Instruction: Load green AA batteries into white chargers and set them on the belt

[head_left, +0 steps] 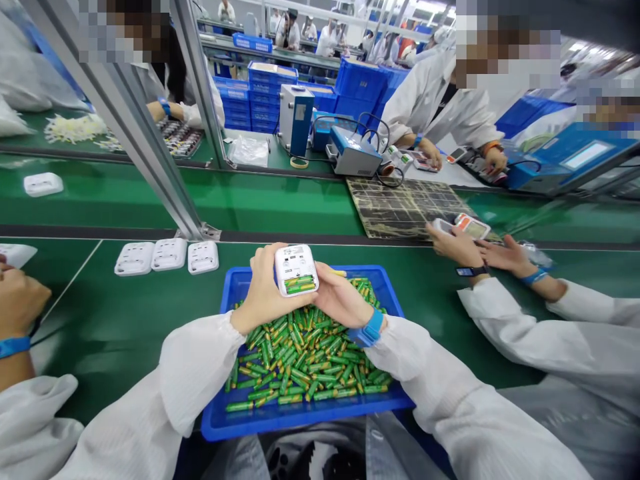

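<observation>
White device (296,261) in left hand (263,288) above batteries (305,363)

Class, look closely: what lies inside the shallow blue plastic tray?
The tray holds heaped green-and-gold cylindrical batteries. The left hand, gripping a rounded white plastic device, and the right hand hide some; the pile covers much of the tray's floor.
</observation>
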### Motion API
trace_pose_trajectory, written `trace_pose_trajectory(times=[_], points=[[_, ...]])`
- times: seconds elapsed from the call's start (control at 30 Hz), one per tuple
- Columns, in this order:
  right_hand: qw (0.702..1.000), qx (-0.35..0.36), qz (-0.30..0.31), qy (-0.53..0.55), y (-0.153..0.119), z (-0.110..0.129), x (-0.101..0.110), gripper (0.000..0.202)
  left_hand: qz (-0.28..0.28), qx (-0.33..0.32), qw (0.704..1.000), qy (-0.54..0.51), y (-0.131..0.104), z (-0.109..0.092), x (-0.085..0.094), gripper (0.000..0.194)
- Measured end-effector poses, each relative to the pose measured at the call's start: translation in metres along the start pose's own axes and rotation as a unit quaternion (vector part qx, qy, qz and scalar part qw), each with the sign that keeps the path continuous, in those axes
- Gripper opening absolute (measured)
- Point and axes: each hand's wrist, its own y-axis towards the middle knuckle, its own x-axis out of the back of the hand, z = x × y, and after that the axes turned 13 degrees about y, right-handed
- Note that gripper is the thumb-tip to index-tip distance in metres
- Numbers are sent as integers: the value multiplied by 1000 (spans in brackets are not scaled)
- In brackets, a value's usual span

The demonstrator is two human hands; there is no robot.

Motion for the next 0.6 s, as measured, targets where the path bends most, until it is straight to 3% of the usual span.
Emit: trace_pose_trajectory(times=[0.1,0.2,0.27,0.33,0.43,0.6], points=[[989,61,-38,-127,-3,9,4,45,-9,-44,998,47,2,0,3,77],[922,268,-96,-262,-5,20,10,51,-3,-69,996,59,2,1,3,80],[885,356,-108,-281,-8,25,11,45,6,-72,996,58,1,2,2,80],[900,344,-90,-252,-12,27,9,35,21,-68,995,65,1,2,2,76],[938,268,-35,-215,-20,23,2,22,45,-60,994,83,1,2,0,73],[946,243,28,-212,-26,11,-5,25,63,-69,990,105,1,1,1,68]])
